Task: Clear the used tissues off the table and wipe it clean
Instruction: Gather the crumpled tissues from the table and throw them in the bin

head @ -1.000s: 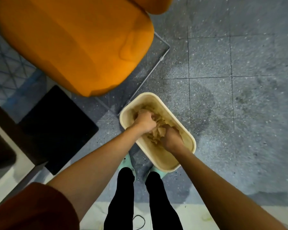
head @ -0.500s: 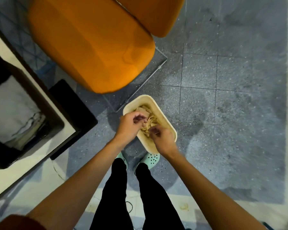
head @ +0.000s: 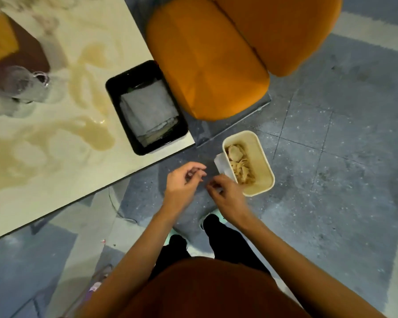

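Note:
A cream bin stands on the grey floor with crumpled brownish used tissues inside. My left hand and my right hand hover just left of the bin, above the floor, fingers loosely curled and holding nothing. The pale table at upper left carries brownish wet stains. Near the table's corner sits a black tray with a folded grey cloth in it.
An orange chair stands beyond the bin, close to the table corner. Blurred glassware and a brown and yellow box sit at the table's far left. My legs and green shoes are below the hands.
Both hands have come up out of the bin and let go of the tissues. The view has swung left, bringing the stained table and the black tray into sight.

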Available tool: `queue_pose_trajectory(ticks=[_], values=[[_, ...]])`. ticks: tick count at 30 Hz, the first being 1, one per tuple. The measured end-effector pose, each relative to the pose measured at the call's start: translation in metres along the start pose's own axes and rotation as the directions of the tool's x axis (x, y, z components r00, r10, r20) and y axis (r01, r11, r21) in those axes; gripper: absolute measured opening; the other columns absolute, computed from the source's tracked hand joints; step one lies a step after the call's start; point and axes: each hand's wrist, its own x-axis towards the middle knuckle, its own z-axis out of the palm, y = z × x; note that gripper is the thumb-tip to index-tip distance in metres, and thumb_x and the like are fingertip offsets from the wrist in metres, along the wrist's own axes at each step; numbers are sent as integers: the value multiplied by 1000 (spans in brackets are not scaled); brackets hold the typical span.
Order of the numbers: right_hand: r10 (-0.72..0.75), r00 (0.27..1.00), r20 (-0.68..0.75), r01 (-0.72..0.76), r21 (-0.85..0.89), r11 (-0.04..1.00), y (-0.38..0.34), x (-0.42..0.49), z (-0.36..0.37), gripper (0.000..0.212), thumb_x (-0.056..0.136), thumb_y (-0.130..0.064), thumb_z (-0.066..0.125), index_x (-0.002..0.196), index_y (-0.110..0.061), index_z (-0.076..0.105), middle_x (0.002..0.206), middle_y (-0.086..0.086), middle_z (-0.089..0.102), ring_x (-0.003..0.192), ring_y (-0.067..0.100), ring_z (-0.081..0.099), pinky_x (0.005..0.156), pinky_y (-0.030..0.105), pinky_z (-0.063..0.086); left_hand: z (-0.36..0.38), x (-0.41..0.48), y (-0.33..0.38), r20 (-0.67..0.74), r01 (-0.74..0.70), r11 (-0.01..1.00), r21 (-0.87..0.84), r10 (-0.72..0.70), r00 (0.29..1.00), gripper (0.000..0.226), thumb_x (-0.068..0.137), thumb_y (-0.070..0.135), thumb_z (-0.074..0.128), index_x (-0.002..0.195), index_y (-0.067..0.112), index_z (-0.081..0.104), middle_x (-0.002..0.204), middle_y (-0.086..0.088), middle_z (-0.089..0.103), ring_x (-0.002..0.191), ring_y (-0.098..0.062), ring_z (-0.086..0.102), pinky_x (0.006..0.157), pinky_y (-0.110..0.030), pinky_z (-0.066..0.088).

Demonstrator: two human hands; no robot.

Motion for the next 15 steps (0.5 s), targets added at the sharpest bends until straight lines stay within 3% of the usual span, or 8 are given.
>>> queue_pose_trajectory(ticks=[1, 3, 8, 12, 15], values=[[-37, 999, 12, 37, -7, 999, -14, -4, 9, 4, 89, -11, 65, 90, -8, 68, 89, 5, 62, 76, 10, 55, 68, 10, 40, -15, -9, -4, -33, -8, 1000, -6, 8, 999, 25, 92, 6, 61, 92, 29, 69, 84, 5, 72, 79, -14, 69, 82, -43, 57], [-104, 994, 38, 105, -24, 994, -38, -11, 27, 5, 91, -12, 64, 93, -11, 68, 89, 1, 61, 76, 5, 54, 68, 6, 38, -44, -28, -13, -89, -24, 1000, -6, 23, 996, 19, 93, 8, 61, 97, 25, 69, 88, 5, 73, 83, -10, 69, 83, -41, 57], [-198, 973, 115, 206, -66, 976, -88, -28, 78, 22, 93, -16, 62, 115, -12, 67, 108, 2, 65, 95, 10, 60, 78, 13, 43, -120, -75, -42, -178, -89, 995, 42, 95, 979, 22, 95, 16, 59, 116, 21, 65, 112, 10, 68, 100, -2, 63, 85, -38, 55], [-308, 924, 228, 349, -166, 922, -139, -37, 130, 37, 97, -32, 56, 131, -16, 58, 125, 2, 59, 113, 13, 56, 94, 20, 42, -196, -113, -71, -240, -89, 993, 80, 106, 965, 45, 91, 33, 55, 134, 21, 53, 135, 3, 56, 123, -11, 52, 102, -38, 46], [-335, 894, 296, 404, -211, 890, -172, -44, 164, 45, 99, -35, 53, 141, -20, 49, 139, -4, 50, 127, 9, 45, 102, 14, 30, -243, -137, -92, -259, -89, 980, 180, 135, 956, 51, 98, 34, 56, 146, 27, 41, 149, 7, 43, 137, -10, 37, 111, -30, 33]])
